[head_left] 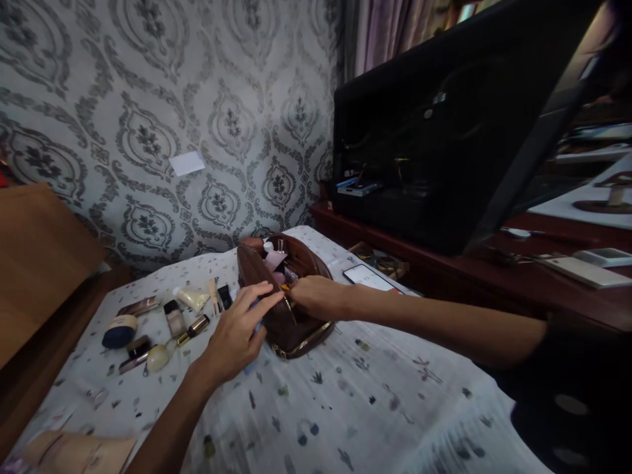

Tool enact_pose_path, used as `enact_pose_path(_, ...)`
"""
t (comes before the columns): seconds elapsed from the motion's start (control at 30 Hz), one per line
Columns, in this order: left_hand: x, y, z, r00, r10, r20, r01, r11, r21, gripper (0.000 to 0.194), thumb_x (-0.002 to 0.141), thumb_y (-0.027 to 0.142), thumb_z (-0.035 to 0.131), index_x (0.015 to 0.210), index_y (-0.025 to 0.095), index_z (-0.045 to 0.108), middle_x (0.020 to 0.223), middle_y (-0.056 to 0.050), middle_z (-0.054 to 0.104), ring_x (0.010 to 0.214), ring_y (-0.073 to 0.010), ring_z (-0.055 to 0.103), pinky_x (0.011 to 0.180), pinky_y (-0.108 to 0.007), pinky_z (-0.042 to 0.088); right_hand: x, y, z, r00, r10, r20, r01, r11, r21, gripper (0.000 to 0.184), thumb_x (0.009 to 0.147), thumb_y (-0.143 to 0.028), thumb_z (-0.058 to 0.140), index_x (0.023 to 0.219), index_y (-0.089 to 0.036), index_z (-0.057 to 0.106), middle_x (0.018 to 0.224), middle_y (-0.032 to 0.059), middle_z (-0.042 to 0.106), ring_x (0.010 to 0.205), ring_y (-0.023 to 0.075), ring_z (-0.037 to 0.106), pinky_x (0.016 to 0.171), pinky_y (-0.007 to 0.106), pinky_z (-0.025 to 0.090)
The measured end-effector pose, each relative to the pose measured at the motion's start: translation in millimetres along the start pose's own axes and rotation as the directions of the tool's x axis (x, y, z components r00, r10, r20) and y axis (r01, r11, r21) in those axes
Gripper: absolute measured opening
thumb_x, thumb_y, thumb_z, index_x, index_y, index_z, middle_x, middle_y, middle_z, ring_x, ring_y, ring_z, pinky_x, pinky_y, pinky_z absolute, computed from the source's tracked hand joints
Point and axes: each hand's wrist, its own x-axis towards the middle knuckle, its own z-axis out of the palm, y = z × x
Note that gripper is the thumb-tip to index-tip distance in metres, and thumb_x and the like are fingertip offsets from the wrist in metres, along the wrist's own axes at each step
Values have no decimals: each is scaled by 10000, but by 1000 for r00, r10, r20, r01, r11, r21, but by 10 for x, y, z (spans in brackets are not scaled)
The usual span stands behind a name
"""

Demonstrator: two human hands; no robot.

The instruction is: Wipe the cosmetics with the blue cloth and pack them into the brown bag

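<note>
A brown zip bag (296, 329) lies unzipped on the bed, with a pink tube (274, 259) and other small items inside. My right hand (313, 294) reaches into its opening with fingers curled and their tips hidden. A small yellow thing (285, 288) shows beside those fingers; whether they hold anything is hidden. My left hand (239, 332) is at the bag's near left side, index and middle fingers stretched towards the rim, thumb apart. A slim blue thing (257, 325) shows behind the left thumb and fingers; I cannot tell if it is held.
Left of the bag lie cosmetics: a cream tube (192, 299), a foundation bottle (174, 319), a dark-blue round jar (120, 331) and several others. A peach tube (79, 453) is at the lower left. A phone (370, 278) lies right, beside a dark red desk (592, 296) with a large black screen (434, 145).
</note>
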Motion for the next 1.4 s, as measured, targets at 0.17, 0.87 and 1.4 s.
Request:
enact_pose_path(0.17,-38,25,42,999,-32,27,32,999,7,687,784,-1,404,1438,203,455,1473,-131,465,1438,-248,381,1166,-486,397,-200,-150,77,976,108,-192,-60,969,242,253,932,-49,435,1008,-120,665,1058,127,726,985,207,695,820,258,475)
enact_pose_path(0.87,-865,3,278,985,-174,8,174,983,61,607,808,11,401,1388,188,392,1415,-172,466,1328,-289,473,996,-469,532,-20,-415,488,512,189,-838,82,960,267,270,956,-216,464,1164,-167,628,1136,147,639,1016,266,664,835,391,564)
enact_pose_path(1.4,-1309,-317,360,972,-178,-153,194,977,93,249,838,59,445,942,188,631,926,-69,637,905,-213,592,771,-332,533,374,-1352,1269,583,-120,-804,462,862,206,281,872,-62,457,1029,-174,662,1249,162,621,1272,254,512,1038,476,499)
